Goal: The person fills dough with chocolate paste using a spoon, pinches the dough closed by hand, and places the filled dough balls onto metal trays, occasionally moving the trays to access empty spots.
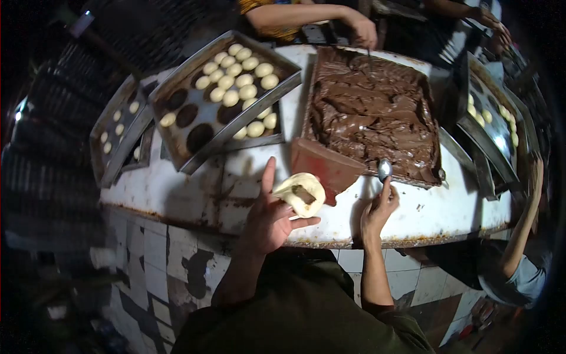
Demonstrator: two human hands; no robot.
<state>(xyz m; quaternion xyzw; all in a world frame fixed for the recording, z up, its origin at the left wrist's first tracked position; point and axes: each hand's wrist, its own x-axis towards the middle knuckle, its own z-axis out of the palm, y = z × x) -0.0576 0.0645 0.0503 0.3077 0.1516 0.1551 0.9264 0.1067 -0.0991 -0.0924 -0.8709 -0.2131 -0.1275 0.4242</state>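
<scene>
My left hand (270, 223) holds a flattened round of pale dough (314, 187) on its fingers, which are partly spread. A smear of brown filling lies in the middle of the dough. My right hand (379, 213) grips a metal spoon (384, 169), its bowl at the near edge of a large tray of chocolate-brown paste (371, 118). The paste is thick and ridged. A reddish-brown flat piece (327, 168), perhaps a scraper or plastic sheet, lies against the tray's near left corner, just beyond the dough.
Metal trays with round dough balls stand at the left (230, 133), far left (97, 138) and right (480, 141) of the white worn table (247, 177). Across the table, a person's hand (362, 30) reaches to the paste. Another person's arm (525, 224) is at the right.
</scene>
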